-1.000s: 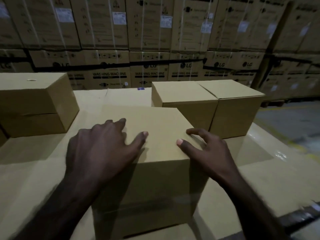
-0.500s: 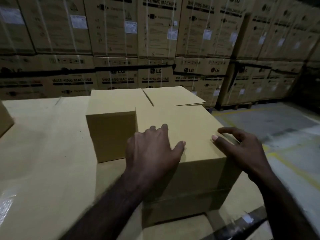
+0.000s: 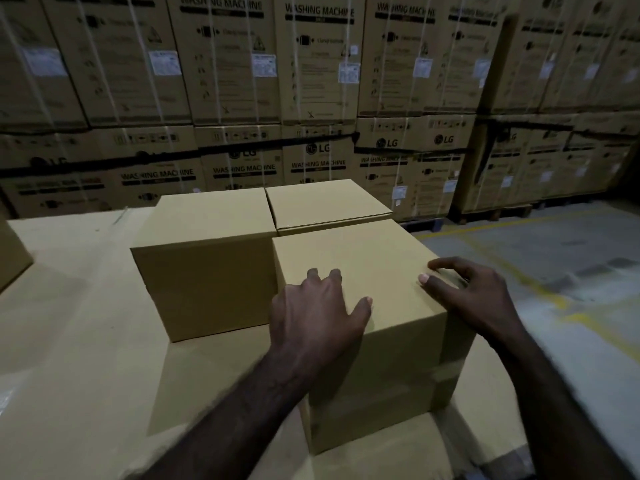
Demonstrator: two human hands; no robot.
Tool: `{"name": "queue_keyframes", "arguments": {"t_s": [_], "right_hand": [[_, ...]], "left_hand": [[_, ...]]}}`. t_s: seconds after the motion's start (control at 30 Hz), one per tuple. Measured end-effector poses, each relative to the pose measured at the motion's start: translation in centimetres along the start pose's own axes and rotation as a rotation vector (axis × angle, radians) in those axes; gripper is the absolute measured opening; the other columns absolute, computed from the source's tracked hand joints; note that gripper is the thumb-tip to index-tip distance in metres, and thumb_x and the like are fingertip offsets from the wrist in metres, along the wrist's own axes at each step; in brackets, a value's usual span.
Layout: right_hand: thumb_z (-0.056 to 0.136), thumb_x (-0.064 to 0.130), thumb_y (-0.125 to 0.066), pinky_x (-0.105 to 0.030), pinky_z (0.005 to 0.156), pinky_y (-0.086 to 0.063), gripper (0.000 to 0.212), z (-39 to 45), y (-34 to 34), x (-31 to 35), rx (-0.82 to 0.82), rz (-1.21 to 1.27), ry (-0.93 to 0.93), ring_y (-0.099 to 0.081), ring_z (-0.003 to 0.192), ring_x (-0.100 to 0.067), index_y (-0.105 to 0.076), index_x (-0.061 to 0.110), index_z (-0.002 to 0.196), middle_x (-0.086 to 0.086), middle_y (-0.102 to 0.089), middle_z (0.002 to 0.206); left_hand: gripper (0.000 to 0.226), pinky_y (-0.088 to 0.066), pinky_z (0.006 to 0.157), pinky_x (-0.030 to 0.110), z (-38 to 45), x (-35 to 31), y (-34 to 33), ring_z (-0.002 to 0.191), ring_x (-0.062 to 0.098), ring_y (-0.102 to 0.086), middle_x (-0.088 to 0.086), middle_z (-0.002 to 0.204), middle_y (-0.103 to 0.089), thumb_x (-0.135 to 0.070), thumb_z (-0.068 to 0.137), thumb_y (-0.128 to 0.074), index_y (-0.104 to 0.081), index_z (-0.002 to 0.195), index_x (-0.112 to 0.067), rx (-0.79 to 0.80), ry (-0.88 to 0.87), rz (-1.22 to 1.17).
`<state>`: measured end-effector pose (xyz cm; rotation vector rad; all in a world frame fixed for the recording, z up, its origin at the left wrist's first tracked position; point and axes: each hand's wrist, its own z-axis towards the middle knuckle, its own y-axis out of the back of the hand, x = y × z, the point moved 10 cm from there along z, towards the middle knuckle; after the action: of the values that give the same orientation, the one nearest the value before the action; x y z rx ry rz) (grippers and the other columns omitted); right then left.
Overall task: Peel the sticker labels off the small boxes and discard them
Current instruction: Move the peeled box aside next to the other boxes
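A plain brown cardboard box (image 3: 360, 258) stands nearest me on a wide cardboard surface (image 3: 79, 327). My left hand (image 3: 311, 313) lies flat on its top near the front edge, fingers spread. My right hand (image 3: 474, 292) rests on the box's right top edge, thumb on top and fingers curled over the side. Two more plain boxes touch it: one to its left (image 3: 207, 258) and one behind it (image 3: 325, 202). No sticker label shows on any visible face of these boxes.
The corner of another box (image 3: 12, 258) pokes in at the far left. A wall of stacked washing-machine cartons (image 3: 311, 98) rises behind. At the right the surface ends, with grey floor and yellow lines (image 3: 554, 299) below.
The box under my hands has slid to the right and now sits against the two other boxes. The view has swung right with it. Both hands kept their places on the box.
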<state>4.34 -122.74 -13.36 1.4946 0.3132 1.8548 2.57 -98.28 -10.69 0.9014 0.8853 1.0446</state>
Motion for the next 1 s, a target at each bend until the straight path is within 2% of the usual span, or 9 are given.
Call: {"name": "queue_keyframes", "arguments": {"t_s": [0.17, 0.27, 0.33, 0.43, 0.57, 0.7, 0.87, 1.0], "right_hand": [[0.078, 0.051, -0.072, -0.042, 0.095, -0.048, 0.04, 1.4, -0.5, -0.8, -0.014, -0.019, 0.026, -0.055, 0.12, -0.023, -0.069, 0.031, 0.113, -0.003, -0.064, 0.128], [0.075, 0.059, -0.068, -0.049, 0.096, -0.049, 0.044, 1.9, -0.7, -1.2, -0.018, -0.025, 0.023, -0.052, 0.123, -0.027, -0.067, 0.036, 0.113, -0.003, -0.063, 0.129], [0.075, 0.06, -0.067, -0.051, 0.095, -0.049, 0.043, 2.2, -0.8, -1.4, -0.01, -0.031, 0.013, -0.051, 0.124, -0.028, -0.066, 0.038, 0.113, -0.004, -0.062, 0.13], [0.078, 0.055, -0.069, -0.047, 0.094, -0.05, 0.039, 2.5, -0.9, -1.3, -0.01, -0.047, 0.009, -0.053, 0.123, -0.027, -0.066, 0.039, 0.113, -0.005, -0.061, 0.131], [0.081, 0.054, -0.067, -0.048, 0.094, -0.05, 0.038, 2.5, -0.9, -1.0, -0.015, -0.069, 0.004, -0.053, 0.122, -0.028, -0.065, 0.038, 0.115, -0.005, -0.061, 0.132], [0.082, 0.054, -0.066, -0.044, 0.092, -0.05, 0.039, 2.1, -0.6, -0.4, -0.021, -0.128, 0.006, -0.055, 0.118, -0.027, -0.065, 0.035, 0.117, -0.006, -0.062, 0.13], [0.085, 0.056, -0.063, -0.042, 0.091, -0.05, 0.049, 1.3, -0.7, 2.4, -0.039, -0.323, 0.088, -0.059, 0.11, -0.022, -0.065, 0.022, 0.121, -0.004, -0.065, 0.125], [0.085, 0.056, -0.062, -0.041, 0.091, -0.05, 0.051, 0.3, -2.2, 5.7, -0.025, -0.378, 0.16, -0.062, 0.107, -0.022, -0.065, 0.02, 0.12, -0.006, -0.068, 0.12]], "left_hand": [[0.069, -0.037, 0.061, 0.025, 0.9, 0.2, -0.4, 0.097, 0.018, -0.063, 0.001, 0.131, -0.057, -0.069, 0.088, -0.036, -0.047, 0.139, -0.024, 0.004, 0.029, 0.036], [0.066, -0.037, 0.061, 0.025, 1.2, 0.2, -0.7, 0.098, 0.019, -0.064, 0.0, 0.134, -0.056, -0.067, 0.089, -0.036, -0.051, 0.137, -0.024, 0.018, 0.037, 0.056], [0.065, -0.037, 0.062, 0.026, 1.4, 0.1, -0.9, 0.096, 0.019, -0.064, 0.0, 0.131, -0.058, -0.067, 0.089, -0.036, -0.053, 0.134, -0.023, 0.028, 0.04, 0.064], [0.064, -0.044, 0.065, 0.028, 1.7, 0.5, -1.2, 0.092, 0.021, -0.064, 0.002, 0.124, -0.061, -0.067, 0.088, -0.037, -0.058, 0.128, -0.022, 0.038, 0.054, 0.076], [0.06, -0.053, 0.067, 0.032, 2.0, 0.8, -1.6, 0.075, 0.02, -0.061, 0.001, 0.098, -0.063, -0.068, 0.087, -0.035, -0.064, 0.106, -0.019, 0.04, 0.059, 0.077], [0.06, -0.053, 0.067, 0.032, 1.9, 1.1, -1.7, 0.075, 0.019, -0.061, 0.001, 0.097, -0.063, -0.068, 0.087, -0.034, -0.063, 0.108, -0.02, 0.036, 0.071, 0.054], [0.062, -0.046, 0.068, 0.032, 1.4, 1.3, -1.5, 0.089, 0.022, -0.061, 0.003, 0.113, -0.063, -0.068, 0.088, -0.033, -0.063, 0.114, -0.02, 0.052, 0.083, 0.03], [0.061, -0.046, 0.089, 0.041, 0.4, 1.2, -0.5, 0.125, 0.027, -0.047, 0.003, 0.141, -0.05, -0.064, 0.09, -0.038, -0.056, 0.131, -0.022, 0.086, 0.074, -0.014]]}}
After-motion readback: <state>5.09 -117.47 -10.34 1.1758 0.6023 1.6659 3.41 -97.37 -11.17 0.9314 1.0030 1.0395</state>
